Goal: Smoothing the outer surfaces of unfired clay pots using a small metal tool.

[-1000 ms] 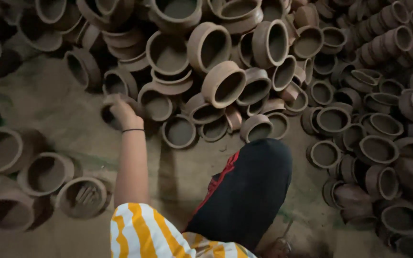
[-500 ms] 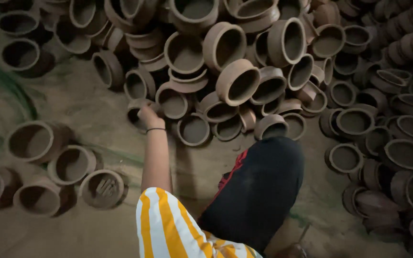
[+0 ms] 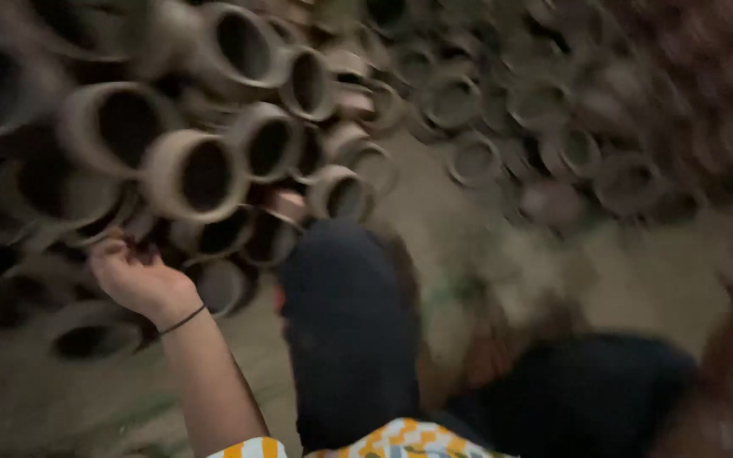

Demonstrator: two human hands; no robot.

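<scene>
Reaching into the left of the scene, the left hand point(image 3: 139, 278) curls its fingers among stacked round brown clay pots point(image 3: 193, 174) lying on their sides; blur hides whether it grips one. Near right, dark trousers point(image 3: 345, 322) cover the knee.

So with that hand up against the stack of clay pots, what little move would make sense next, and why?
Probably closing the fingers on a single rim and easing that pot straight out. The left hand is at the bottom of the piled clay pots, fingers curled at a dark pot mouth, with more pots leaning above. The picture is too blurred to show whether it already has a grip, so a slow pull seems safest.
</scene>
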